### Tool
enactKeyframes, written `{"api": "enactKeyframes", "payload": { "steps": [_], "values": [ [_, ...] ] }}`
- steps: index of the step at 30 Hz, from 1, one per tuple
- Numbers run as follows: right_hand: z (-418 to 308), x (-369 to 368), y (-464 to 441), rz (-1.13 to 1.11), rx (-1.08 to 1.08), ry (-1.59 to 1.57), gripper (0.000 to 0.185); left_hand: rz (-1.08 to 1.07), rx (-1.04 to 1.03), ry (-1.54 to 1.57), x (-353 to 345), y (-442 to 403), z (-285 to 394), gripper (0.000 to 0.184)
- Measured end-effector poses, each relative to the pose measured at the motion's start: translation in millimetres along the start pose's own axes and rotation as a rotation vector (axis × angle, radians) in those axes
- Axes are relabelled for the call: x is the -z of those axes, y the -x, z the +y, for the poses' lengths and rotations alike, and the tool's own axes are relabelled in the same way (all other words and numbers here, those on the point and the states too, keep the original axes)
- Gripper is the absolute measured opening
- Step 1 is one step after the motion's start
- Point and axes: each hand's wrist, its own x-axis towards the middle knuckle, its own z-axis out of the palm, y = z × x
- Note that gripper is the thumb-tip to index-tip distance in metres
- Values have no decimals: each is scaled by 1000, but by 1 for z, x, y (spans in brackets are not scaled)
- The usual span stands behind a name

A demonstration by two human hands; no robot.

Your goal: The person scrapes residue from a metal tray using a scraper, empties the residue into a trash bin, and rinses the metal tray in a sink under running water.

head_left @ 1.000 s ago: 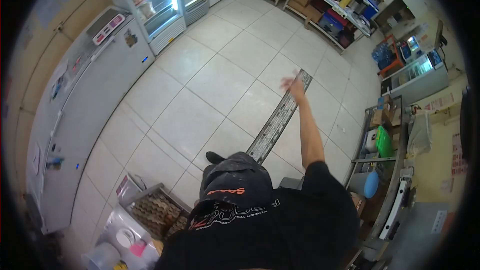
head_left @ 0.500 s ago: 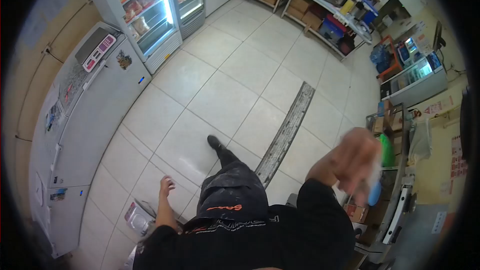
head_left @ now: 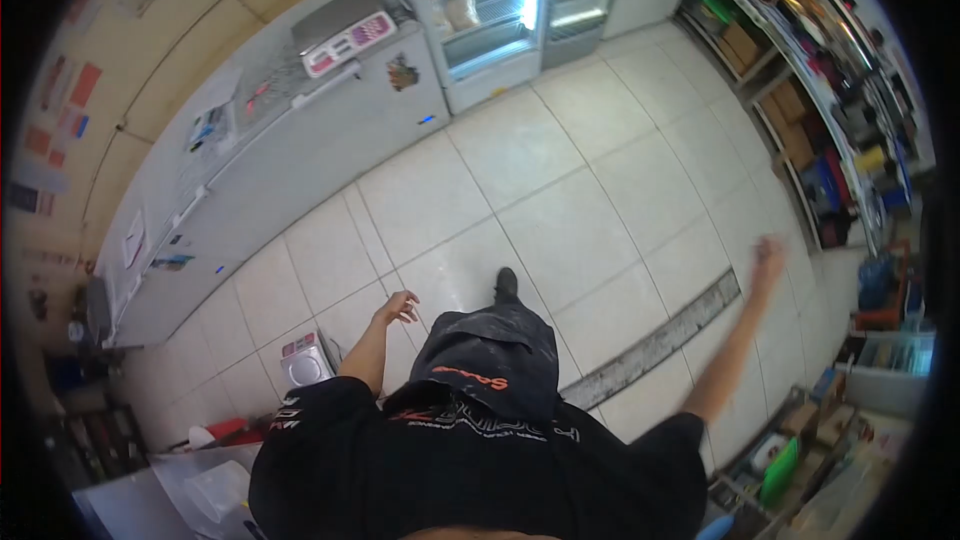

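My left hand (head_left: pixel 401 307) hangs to the left of my dark apron (head_left: pixel 490 350), over the tiled floor, with its fingers loosely curled and apart and nothing in them. On the other side, my right hand (head_left: pixel 769 252) is stretched out away from my body, smeared by motion; whether its fingers are spread or closed does not show. It appears above the floor beyond the end of a long grey floor strip (head_left: pixel 660 343). One dark shoe (head_left: pixel 507 286) shows in front of the apron.
White chest freezers (head_left: pixel 270 170) line the left wall, with a pink-and-grey scale (head_left: pixel 350 43) on top. A lit glass-door fridge (head_left: pixel 480 5) stands ahead. Another scale (head_left: pixel 305 360) is at lower left. Loaded shelves (head_left: pixel 800 130) run along the right; a rack with a green item (head_left: pixel 780 470) is lower right.
The view has turned left, so the freezers and floor strip have shifted right. My right hand has swung from near the camera out to the right. My left hand, first unseen, remains beside the apron.
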Motion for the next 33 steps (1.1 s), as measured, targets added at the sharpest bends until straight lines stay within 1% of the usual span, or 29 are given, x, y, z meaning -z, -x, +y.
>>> {"api": "enactKeyframes", "payload": {
  "steps": [1,2,3,4,5,7,8,10,11,12,13,14,15,16,17,18,19,20,21,23,24,25,26,27,29,30,31,32,33],
  "values": [
    [-1,52,-60,-245,129,498,40,20,-29,120,21,-1,16,31],
    [3,109,-123,-380,486,1304,47,42,-39,231,41,5,27,39],
    [5,161,-183,-414,870,1663,56,157,-165,282,57,19,41,43],
    [-21,161,-210,-213,623,1539,53,267,-300,356,64,31,55,47],
    [-22,150,-212,-82,441,1411,51,311,-285,402,73,45,59,47],
    [4,125,-214,37,283,1176,46,370,-468,442,89,65,59,51],
    [30,106,-208,38,238,1062,44,417,-461,478,84,76,51,51],
    [95,59,-183,-51,168,831,40,641,-577,775,47,66,39,47],
    [143,35,-152,-149,97,674,38,700,-490,821,32,61,24,49],
    [199,1,-112,-302,-31,455,37,751,-403,866,12,48,-3,51],
    [262,-46,-59,-503,-192,230,36,522,-342,655,-9,29,-43,52],
    [293,-126,18,-558,-560,357,43,289,-283,457,-31,14,-68,53],
    [350,-190,101,-716,-862,105,46,355,-290,176,-49,22,-43,52],
    [293,-284,168,-1398,-537,611,45,416,-306,-126,-51,42,-15,51],
    [217,-393,240,-1909,137,886,43,354,-209,-176,-34,52,-8,47],
    [198,-433,290,-1791,163,779,35,274,-134,-232,-18,53,4,44],
    [177,-456,317,-1574,40,543,24,219,-183,-343,3,61,11,42],
    [140,-477,320,-1525,15,445,20,150,-261,-456,30,69,20,41],
    [100,-493,312,-1534,20,437,17,171,-355,-496,48,86,49,42],
    [55,-485,282,-1424,-9,532,12,94,-390,-403,78,83,52,39],
    [53,-462,265,-1320,-43,607,13,-19,-423,-368,92,88,71,36],
    [51,-437,250,-1215,-83,674,14,-119,-356,-322,107,77,60,35],
    [90,-401,235,-980,-59,821,17,-205,-323,-291,122,59,50,33],
    [107,-375,229,-744,-33,946,21,-326,-202,-363,149,35,43,37],
    [150,-275,248,-155,-134,1095,30,-137,374,-162,195,10,47,46],
    [157,-209,275,-25,-267,1063,41,126,346,-28,212,-19,23,47],
    [166,-145,301,-34,-381,1115,54,395,267,108,230,-48,-2,48],
    [147,-111,334,-138,-456,1168,60,632,154,208,247,-76,-26,49],
    [151,-60,368,-204,-624,1277,60,593,130,303,245,-79,-7,48]
  ]
}}
